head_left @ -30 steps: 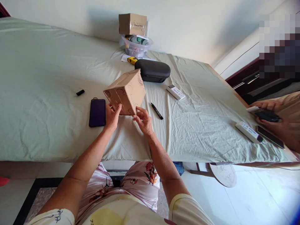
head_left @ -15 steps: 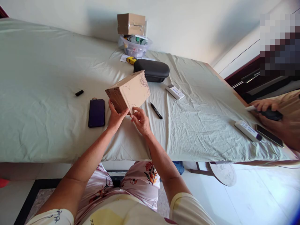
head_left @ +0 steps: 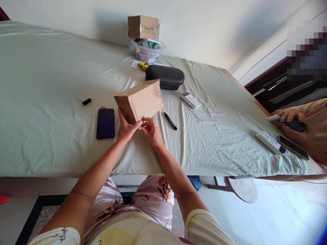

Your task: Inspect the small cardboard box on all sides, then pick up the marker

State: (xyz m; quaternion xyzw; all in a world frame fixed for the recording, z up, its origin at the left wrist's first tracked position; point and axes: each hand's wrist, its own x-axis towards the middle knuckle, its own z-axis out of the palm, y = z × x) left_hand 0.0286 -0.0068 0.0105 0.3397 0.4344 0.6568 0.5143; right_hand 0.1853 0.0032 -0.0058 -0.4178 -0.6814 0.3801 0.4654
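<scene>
Near the front edge of the pale green, cloth-covered worktop (head_left: 51, 136), the person's two hands hold a brown cardboard box with dark line drawings (head_left: 146, 102). It is tilted, one corner pointing toward the front edge; whether its underside touches the cloth cannot be made out. The left hand (head_left: 126, 130) grasps it by its left side, thumb at the near lower corner. The fingers of the right hand (head_left: 152, 133) are bent and grip the near lower edge, just beside the left thumb.

Left of the box lies a black smartphone with a dark screen (head_left: 105, 123), and farther toward the left end a small black cap (head_left: 87, 101). To the box's right are a slim black marker (head_left: 170, 120) and a white oblong device with a grey end (head_left: 191, 100). A rounded black case (head_left: 166, 76) sits just behind the box. Near the back edge, a clear plastic basket (head_left: 146, 56) stands beneath a taped brown carton (head_left: 143, 27). By the front right corner, another person's hands (head_left: 291, 115) hold a black object (head_left: 295, 125).
</scene>
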